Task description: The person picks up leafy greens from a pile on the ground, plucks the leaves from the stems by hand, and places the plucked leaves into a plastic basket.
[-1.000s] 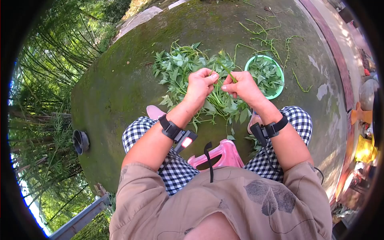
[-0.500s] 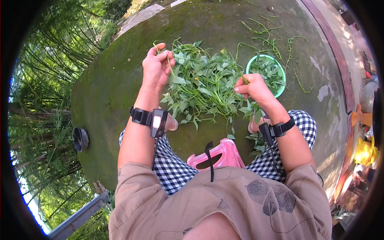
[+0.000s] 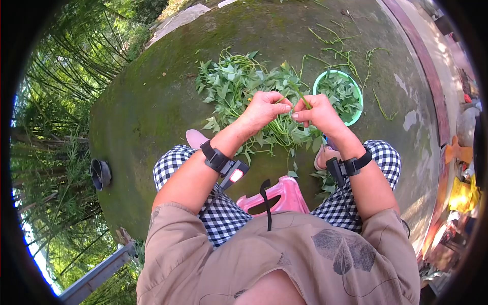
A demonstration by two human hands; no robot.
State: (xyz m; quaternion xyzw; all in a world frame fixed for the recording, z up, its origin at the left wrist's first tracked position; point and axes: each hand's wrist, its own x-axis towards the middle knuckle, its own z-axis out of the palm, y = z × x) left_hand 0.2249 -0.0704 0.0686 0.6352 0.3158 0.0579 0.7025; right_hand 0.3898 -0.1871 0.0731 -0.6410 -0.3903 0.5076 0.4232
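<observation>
My left hand [image 3: 265,109] and my right hand [image 3: 319,113] are close together above a pile of leafy green vines [image 3: 229,84] on the ground. Between my right thumb and fingers a green stem [image 3: 304,97] is pinched, its upper end pointing up and left. The left fingertips are pinched together right beside it, at a thin green piece too small to make out well. Just beyond the right hand stands a round basin with a light green rim [image 3: 361,99], holding picked leaves [image 3: 338,89].
Bare stems [image 3: 345,56] lie scattered on the mossy concrete beyond the basin. A pink plastic stool [image 3: 292,195] is between my legs. A dark pot [image 3: 101,175] stands at the left edge near bamboo. A yellow bag [image 3: 462,194] is at far right.
My left hand has moved right and nearer, from the pile's left side to beside my right hand. The thin stalk piece it held up is no longer clearly visible. My right hand stayed nearly still.
</observation>
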